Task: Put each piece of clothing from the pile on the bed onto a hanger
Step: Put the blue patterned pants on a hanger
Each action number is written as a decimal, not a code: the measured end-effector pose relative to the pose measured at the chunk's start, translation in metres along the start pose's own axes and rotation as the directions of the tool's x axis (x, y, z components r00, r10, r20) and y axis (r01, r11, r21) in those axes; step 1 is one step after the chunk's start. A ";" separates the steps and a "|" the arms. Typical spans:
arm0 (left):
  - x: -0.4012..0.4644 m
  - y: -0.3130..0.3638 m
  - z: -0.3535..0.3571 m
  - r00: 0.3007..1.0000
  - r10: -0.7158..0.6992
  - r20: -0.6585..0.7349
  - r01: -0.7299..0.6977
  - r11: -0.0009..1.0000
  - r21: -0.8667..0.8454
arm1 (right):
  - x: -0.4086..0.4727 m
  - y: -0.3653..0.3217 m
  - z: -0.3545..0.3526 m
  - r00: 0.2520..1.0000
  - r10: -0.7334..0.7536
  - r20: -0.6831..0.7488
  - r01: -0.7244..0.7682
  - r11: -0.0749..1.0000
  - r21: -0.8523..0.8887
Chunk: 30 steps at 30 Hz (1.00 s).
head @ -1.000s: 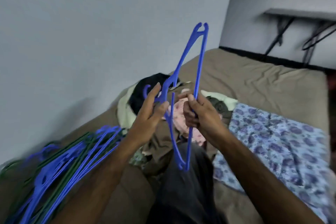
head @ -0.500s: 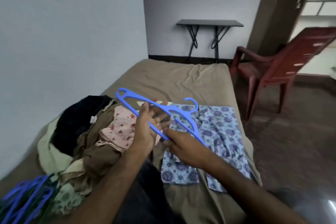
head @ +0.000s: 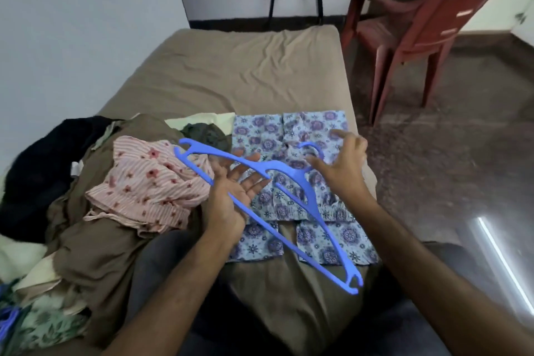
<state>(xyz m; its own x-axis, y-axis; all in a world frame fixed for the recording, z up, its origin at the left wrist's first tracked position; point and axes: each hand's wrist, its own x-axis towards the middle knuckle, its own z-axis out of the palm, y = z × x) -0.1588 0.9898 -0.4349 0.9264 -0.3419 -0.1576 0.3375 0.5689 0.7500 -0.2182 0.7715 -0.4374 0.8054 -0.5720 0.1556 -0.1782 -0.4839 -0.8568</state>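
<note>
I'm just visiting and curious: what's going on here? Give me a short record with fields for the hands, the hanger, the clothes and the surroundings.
left hand: left hand, palm up with fingers spread, the blue hanger lying across it
right hand: right hand, fingers relaxed, at the hanger's hook end; grip unclear
hanger: tilted over the garment, no clothing on it yet
garment: blue floral garment spread flat on the bed
pile: pile of clothes to the person's left, a pink striped piece on top
surroundings: red plastic chair beside the bed
</note>
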 end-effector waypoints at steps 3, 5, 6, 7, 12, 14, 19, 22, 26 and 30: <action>0.009 -0.010 0.002 1.000 -0.025 -0.009 0.025 0.999 -0.046 | 0.002 0.014 -0.009 0.917 0.162 0.365 -0.307 0.869 0.387; 0.012 -0.020 0.004 0.999 -0.052 0.009 0.052 0.998 -0.037 | 0.000 0.019 -0.012 0.797 0.168 0.581 -0.518 0.686 0.511; 0.015 -0.025 0.005 0.998 -0.068 0.018 0.068 0.998 -0.010 | 0.001 0.023 -0.013 0.791 0.161 0.590 -0.526 0.671 0.523; 0.018 -0.029 0.005 0.996 -0.083 0.032 0.082 0.996 0.040 | 0.004 0.027 -0.013 0.806 0.156 0.571 -0.511 0.670 0.538; 0.011 -0.028 -0.003 0.885 -0.409 0.224 0.206 0.774 0.599 | 0.031 0.037 -0.034 0.844 0.241 0.479 -0.510 0.639 0.576; 0.001 -0.019 -0.011 0.815 -0.534 0.223 0.045 0.443 0.895 | 0.043 0.038 -0.043 0.859 0.278 0.430 -0.503 0.618 0.605; -0.018 0.004 0.014 0.638 -0.355 0.683 -0.717 0.049 0.695 | 0.069 0.032 -0.041 0.864 0.266 0.428 -0.472 0.725 0.501; 0.006 -0.003 0.033 0.652 -0.336 0.679 -0.724 -0.013 0.689 | 0.064 0.021 -0.016 0.821 0.229 0.523 -0.471 0.789 0.393; 0.036 -0.049 0.021 0.679 -0.553 0.483 -0.726 -0.410 0.552 | 0.052 0.029 0.019 0.776 0.242 0.582 -0.460 0.849 0.261; 0.032 -0.079 0.002 0.686 -0.538 0.491 -0.726 -0.454 0.517 | 0.046 0.045 0.034 0.750 0.291 0.594 -0.493 0.844 0.209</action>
<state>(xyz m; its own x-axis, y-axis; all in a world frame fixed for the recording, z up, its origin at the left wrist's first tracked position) -0.1562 0.9320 -0.4981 0.3720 -0.9073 -0.1961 -0.9119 -0.3967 0.1054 -0.1704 0.7460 -0.4859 0.8880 -0.1763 -0.4247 -0.4295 0.0124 -0.9030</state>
